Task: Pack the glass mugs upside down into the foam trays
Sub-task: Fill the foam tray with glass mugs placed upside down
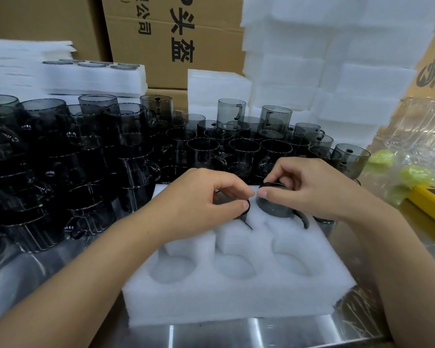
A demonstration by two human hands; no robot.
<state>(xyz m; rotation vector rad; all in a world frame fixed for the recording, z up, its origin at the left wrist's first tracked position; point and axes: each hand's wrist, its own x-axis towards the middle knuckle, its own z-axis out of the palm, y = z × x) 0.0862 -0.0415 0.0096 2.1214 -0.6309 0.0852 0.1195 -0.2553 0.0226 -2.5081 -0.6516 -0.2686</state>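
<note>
**A:** Foam first: the white foam tray [236,302] lies on the steel table [211,335], and its three near pockets are unfilled. Where are the mugs?

**B:** From the head view, the right hand [309,187] curls fingers and thumb round the upturned base of a smoked-glass mug [274,209], which is partly sunk in the far right pocket. The left hand [199,199] pinches a second mug [247,209], mostly hidden, in the next far pocket.

**A:** How to seat them well?

**B:** I'd line each handle up with its slit, press straight down and evenly, and keep clear of the stacked mugs [244,151] just behind.
</note>
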